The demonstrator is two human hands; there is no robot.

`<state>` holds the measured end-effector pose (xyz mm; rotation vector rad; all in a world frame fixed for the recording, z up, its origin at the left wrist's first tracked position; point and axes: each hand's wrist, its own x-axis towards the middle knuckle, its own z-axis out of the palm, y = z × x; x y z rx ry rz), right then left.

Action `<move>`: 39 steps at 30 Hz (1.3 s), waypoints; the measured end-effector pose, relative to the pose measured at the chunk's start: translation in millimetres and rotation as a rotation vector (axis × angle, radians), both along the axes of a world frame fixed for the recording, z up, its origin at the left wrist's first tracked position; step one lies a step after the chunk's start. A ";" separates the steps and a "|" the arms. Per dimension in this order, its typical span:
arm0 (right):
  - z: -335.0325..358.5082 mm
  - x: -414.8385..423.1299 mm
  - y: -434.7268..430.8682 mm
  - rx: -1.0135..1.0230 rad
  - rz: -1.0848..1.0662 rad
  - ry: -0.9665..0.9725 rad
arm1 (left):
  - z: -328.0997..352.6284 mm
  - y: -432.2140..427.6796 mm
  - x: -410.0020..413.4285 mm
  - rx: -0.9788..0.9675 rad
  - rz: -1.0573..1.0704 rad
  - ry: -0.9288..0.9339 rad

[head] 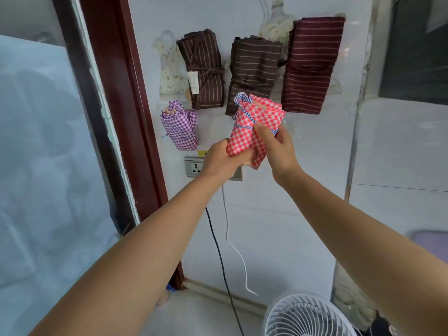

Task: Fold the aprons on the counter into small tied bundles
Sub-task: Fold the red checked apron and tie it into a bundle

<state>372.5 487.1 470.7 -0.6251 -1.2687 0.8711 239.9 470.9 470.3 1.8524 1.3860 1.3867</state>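
Note:
A red-and-white checked apron bundle (pixel 254 122), tied with a blue-striped strap, is held up in front of the white wall. My left hand (pixel 221 158) grips its lower left corner. My right hand (pixel 276 146) grips its right side, thumb pressed across the strap. A purple checked bundle (pixel 180 127) hangs on the wall to the left. Above hang a brown striped tied bundle (pixel 204 69), a second brown striped bundle (pixel 252 71) and a larger maroon striped folded apron (pixel 312 64).
A wall socket (pixel 195 167) sits just below my left hand, with a black cable (pixel 223 263) and a white cord (pixel 232 243) trailing down. A white fan (pixel 308 316) stands at the bottom. A dark red door frame (pixel 126 117) borders the left.

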 end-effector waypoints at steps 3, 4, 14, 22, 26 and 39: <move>2.9 23.0 6.3 0.031 -0.132 0.010 | 2.4 10.5 24.3 -0.002 -0.013 0.003; 3.3 30.7 8.8 0.042 -0.161 0.003 | 2.7 15.1 30.4 0.025 -0.010 -0.015; 1.9 69.0 34.7 0.117 -0.282 -0.253 | 11.1 51.6 65.2 0.198 0.035 -0.041; 10.3 74.2 47.2 0.107 -0.296 -0.449 | 1.1 66.1 65.6 0.148 0.029 -0.069; 16.1 77.2 49.1 0.153 -0.338 -0.541 | 3.2 69.0 68.2 0.119 0.035 -0.132; 8.2 82.1 59.5 0.086 -0.380 -0.583 | 2.7 78.7 71.4 0.184 0.060 -0.048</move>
